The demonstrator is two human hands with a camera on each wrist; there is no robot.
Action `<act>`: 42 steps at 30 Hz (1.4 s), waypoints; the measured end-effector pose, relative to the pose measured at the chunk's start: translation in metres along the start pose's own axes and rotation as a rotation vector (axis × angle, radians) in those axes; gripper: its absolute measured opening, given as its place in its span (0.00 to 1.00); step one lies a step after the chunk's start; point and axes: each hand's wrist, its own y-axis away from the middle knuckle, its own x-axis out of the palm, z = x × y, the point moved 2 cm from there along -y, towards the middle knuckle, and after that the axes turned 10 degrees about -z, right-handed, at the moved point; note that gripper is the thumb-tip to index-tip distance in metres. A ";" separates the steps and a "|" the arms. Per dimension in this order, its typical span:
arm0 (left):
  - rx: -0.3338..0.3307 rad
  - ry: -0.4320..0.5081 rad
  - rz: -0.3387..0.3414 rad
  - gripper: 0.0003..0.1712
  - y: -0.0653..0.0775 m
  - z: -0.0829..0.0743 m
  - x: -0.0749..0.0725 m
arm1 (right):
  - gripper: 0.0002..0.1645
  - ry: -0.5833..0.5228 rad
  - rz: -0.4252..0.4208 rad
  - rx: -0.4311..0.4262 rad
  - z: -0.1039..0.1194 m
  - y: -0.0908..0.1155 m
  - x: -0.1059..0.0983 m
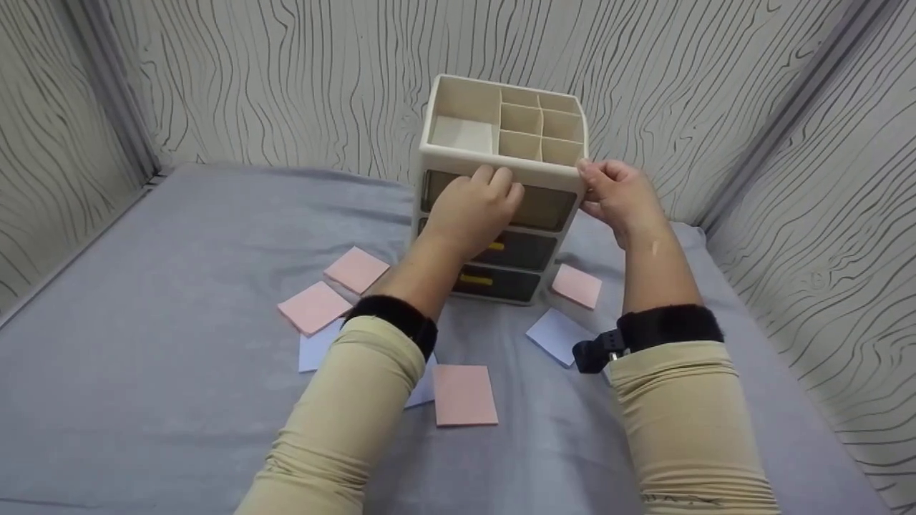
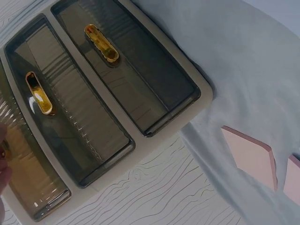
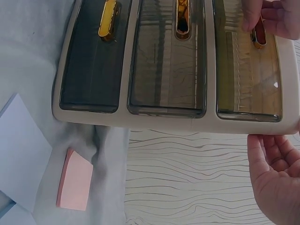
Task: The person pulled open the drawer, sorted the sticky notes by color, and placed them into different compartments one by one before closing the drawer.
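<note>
A cream drawer organizer [image 1: 458, 154] with three smoky, see-through drawers stands upright, its top divided into compartments. My left hand [image 1: 476, 207] is at the front of the top drawer [image 3: 234, 79]. In the right wrist view, its thumb and fingers pinch the gold handle [image 3: 259, 37] of that drawer, which sits closed in the frame. My right hand [image 1: 622, 197] grips the organizer's upper right front corner, thumb at the top edge and fingers against the side. The middle drawer [image 2: 70, 98] and bottom drawer [image 2: 136, 70] are closed, each with a yellow-gold handle.
Pink note pads [image 1: 465, 395] and pale blue ones [image 1: 558, 335] lie scattered on the grey cloth [image 1: 179, 357] before and beside the organizer. My left forearm partly covers some. Behind rises a white wall panel [image 1: 322, 86] with wavy dark lines.
</note>
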 end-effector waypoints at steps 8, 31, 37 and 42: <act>-0.107 0.062 -0.004 0.07 0.006 0.007 -0.002 | 0.23 -0.017 0.003 -0.007 0.001 0.002 0.000; 0.012 0.202 0.017 0.09 0.052 -0.008 0.015 | 0.25 -0.005 -0.020 0.024 0.002 0.005 -0.001; 0.037 0.135 0.106 0.12 0.053 -0.014 0.023 | 0.24 -0.021 -0.021 0.019 0.000 0.002 0.000; 0.084 0.074 0.137 0.06 0.053 -0.017 0.026 | 0.25 -0.030 -0.022 0.031 -0.001 0.001 0.000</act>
